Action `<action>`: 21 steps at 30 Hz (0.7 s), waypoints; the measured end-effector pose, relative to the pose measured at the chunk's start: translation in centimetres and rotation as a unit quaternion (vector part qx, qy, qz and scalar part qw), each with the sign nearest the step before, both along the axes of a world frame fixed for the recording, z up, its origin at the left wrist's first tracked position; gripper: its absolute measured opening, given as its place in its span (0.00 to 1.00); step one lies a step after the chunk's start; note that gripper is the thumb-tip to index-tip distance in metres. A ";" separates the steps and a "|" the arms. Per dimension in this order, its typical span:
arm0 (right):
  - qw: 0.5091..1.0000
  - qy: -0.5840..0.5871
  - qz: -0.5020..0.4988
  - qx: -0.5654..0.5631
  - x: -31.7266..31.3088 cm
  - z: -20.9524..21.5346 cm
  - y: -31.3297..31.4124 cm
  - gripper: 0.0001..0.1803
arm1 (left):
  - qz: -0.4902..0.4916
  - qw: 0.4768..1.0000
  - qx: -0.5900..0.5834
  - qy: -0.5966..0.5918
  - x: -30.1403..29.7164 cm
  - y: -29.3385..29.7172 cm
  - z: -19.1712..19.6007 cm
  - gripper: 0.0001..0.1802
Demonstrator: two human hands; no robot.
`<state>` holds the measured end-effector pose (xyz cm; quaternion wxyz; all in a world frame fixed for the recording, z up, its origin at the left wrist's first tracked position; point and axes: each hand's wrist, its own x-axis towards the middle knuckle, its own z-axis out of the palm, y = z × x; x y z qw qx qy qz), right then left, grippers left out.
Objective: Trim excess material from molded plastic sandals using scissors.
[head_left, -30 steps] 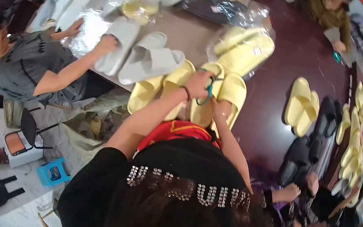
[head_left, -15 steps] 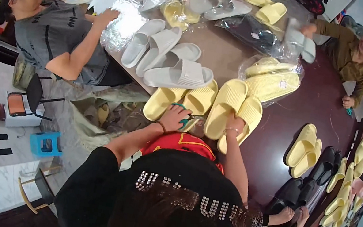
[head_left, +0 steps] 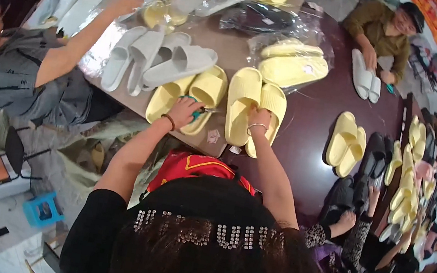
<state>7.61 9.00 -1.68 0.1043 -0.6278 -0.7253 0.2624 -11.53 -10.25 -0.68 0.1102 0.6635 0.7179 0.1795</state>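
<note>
My left hand (head_left: 181,112) is closed round small teal-handled scissors (head_left: 197,112), their metal blades pointing right. It rests over the left pair of yellow slippers (head_left: 207,86) at the table's near edge. My right hand (head_left: 259,120) grips the right slipper (head_left: 273,102) of a second yellow pair, its fingertips partly hidden at the foot opening. The left slipper (head_left: 240,118) of that pair lies alongside, toes pointing away from me. Several light grey slippers (head_left: 181,66) lie just beyond the left pair, one overlapping it.
Beyond lie bagged yellow slippers (head_left: 293,71) and bagged black ones (head_left: 257,18). A co-worker at left reaches over the table (head_left: 292,174); another at far right touches grey slippers (head_left: 364,76). More yellow slippers (head_left: 346,144) and black ones (head_left: 342,195) stand at right. A sack (head_left: 90,159) lies below left.
The view has shifted. Beside the right yellow pair, the gap to the left pair has widened. The far-right co-worker has set the grey slippers down; the left co-worker's arm has stretched out further.
</note>
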 end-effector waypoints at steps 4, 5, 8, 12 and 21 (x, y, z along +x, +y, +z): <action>0.998 0.052 -0.025 0.035 0.9 1.3 -2.6 0.26 | -0.030 0.998 -0.024 -0.043 -2.5 3.1 -0.7 0.27; 0.997 0.062 -0.029 0.047 0.4 1.7 -3.5 0.26 | -0.035 0.996 -0.038 -0.067 -3.4 3.8 -0.8 0.28; 0.993 0.093 -0.043 -0.064 -1.6 1.9 -4.6 0.26 | 0.000 0.993 -0.040 -0.111 -6.2 4.2 -0.8 0.27; 0.994 0.104 -0.029 -0.012 -1.3 2.2 -5.6 0.26 | 0.133 0.948 -0.122 -0.261 -5.7 3.7 2.7 0.26; 0.956 0.271 -0.008 -0.114 2.8 -1.3 -4.4 0.21 | 0.231 0.854 0.014 -0.466 1.2 0.5 -3.3 0.26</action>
